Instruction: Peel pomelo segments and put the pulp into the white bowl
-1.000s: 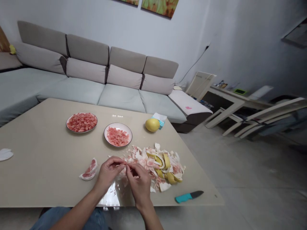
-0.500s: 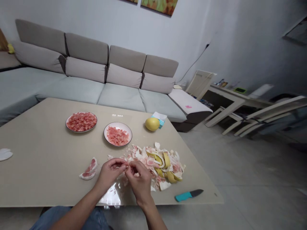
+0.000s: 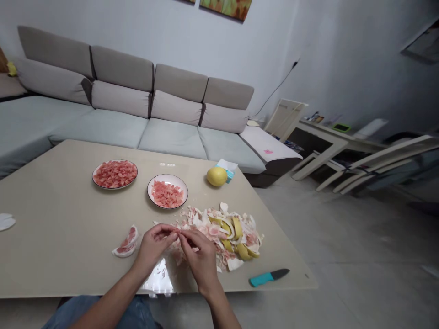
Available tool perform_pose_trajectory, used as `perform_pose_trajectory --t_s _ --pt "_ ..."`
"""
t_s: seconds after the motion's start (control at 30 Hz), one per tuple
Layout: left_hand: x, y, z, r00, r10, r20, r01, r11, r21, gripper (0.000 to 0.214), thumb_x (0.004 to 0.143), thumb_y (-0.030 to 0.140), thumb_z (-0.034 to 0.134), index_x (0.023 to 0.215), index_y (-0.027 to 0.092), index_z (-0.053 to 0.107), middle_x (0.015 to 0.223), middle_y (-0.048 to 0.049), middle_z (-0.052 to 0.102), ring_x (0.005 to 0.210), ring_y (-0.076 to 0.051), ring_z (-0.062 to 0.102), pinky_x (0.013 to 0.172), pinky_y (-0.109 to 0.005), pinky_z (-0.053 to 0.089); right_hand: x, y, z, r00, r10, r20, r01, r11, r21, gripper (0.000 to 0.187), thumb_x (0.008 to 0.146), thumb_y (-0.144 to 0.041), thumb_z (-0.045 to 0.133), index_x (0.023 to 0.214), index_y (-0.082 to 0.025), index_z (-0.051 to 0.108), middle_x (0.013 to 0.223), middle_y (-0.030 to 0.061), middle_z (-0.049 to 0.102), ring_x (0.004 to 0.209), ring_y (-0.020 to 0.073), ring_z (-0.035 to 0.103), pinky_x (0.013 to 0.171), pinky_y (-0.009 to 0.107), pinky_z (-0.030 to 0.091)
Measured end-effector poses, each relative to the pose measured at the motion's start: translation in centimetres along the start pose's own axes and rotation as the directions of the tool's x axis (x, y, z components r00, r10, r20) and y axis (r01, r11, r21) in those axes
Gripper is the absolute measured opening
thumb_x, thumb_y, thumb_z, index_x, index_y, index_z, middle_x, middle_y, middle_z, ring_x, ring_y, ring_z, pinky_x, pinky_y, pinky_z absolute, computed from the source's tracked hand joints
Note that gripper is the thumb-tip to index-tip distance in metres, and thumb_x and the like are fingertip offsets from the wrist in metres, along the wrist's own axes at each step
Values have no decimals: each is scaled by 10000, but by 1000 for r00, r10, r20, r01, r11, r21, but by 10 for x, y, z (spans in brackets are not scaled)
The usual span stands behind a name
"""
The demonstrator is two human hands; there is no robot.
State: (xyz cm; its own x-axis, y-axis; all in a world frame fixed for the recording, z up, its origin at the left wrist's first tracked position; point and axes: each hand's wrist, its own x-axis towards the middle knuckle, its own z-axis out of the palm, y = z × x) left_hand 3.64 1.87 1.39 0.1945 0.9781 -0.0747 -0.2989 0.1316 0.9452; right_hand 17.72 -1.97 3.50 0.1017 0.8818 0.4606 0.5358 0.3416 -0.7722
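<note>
My left hand [image 3: 154, 246] and my right hand [image 3: 199, 256] meet fingertip to fingertip over the near edge of the beige table [image 3: 61, 228], both pinched on a small piece of pomelo that the fingers mostly hide. Just beyond them lies a heap of yellow and white pomelo peel and pink scraps [image 3: 226, 233]. A pomelo segment [image 3: 126, 243] rests left of my left hand. Farther back stand two plates of pink pomelo flesh, the nearer plate [image 3: 168, 191] and the left plate [image 3: 115, 174].
A teal-handled knife [image 3: 269, 277] lies near the table's front right corner. A whole yellow fruit [image 3: 216, 176] sits by a tissue pack [image 3: 227, 168] at the far edge. A white scrap [image 3: 5, 221] lies far left. A grey sofa [image 3: 137, 119] runs behind the table.
Both hands stay pinched together at the same spot, with only small finger movements. The view has shifted slightly.
</note>
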Motion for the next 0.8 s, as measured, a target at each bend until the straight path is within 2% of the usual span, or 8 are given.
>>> perform_pose_trajectory --t_s 0.27,0.47,0.53,0.63,0.7,0.8 --pt "0 1 0 998 69 13 -70 994 84 145 706 259 760 802 163 709 822 -50 727 793 -179 675 761 -257 529 3 0 -5 995 42 88 -41 999 -7 188 864 -179 574 919 -233 745 830 43 732 740 176 673 609 256 513" --pt "-2 -2 4 999 41 25 -43 996 79 164 681 255 780 790 152 714 817 -52 724 782 -176 671 746 -259 530 3 -1 -4 990 133 49 -131 990 -45 133 786 -162 604 715 -183 714 637 11 647 576 137 562 539 233 423" --pt "-3 -1 4 999 -7 35 6 999 34 187 659 257 801 779 143 714 798 -51 726 770 -167 666 742 -250 524 3 -2 -3 984 175 29 -174 984 -36 124 760 -160 610 660 -172 683 592 -5 603 538 121 513 516 224 389" --pt "-3 -1 3 988 -127 91 137 984 -115 228 649 260 821 801 129 713 801 -54 727 762 -150 662 751 -244 520 6 -3 -4 969 245 30 -246 969 32 111 736 -168 605 645 -161 669 584 -9 579 530 114 483 506 220 367" --pt "-3 -1 1 965 -202 166 236 946 -222 244 667 257 818 839 122 710 819 -59 724 745 -136 659 745 -242 524 10 -3 -7 948 307 80 -314 942 116 100 723 -186 609 648 -155 666 589 -6 576 531 113 478 502 218 364" --pt "-2 -2 -2 934 -243 262 322 890 -324 233 686 225 815 854 106 704 804 -58 705 711 -117 649 714 -226 529 14 -3 -14 902 371 222 -420 871 254 125 734 -250 623 661 -154 657 586 -11 566 506 104 464 477 214 353"
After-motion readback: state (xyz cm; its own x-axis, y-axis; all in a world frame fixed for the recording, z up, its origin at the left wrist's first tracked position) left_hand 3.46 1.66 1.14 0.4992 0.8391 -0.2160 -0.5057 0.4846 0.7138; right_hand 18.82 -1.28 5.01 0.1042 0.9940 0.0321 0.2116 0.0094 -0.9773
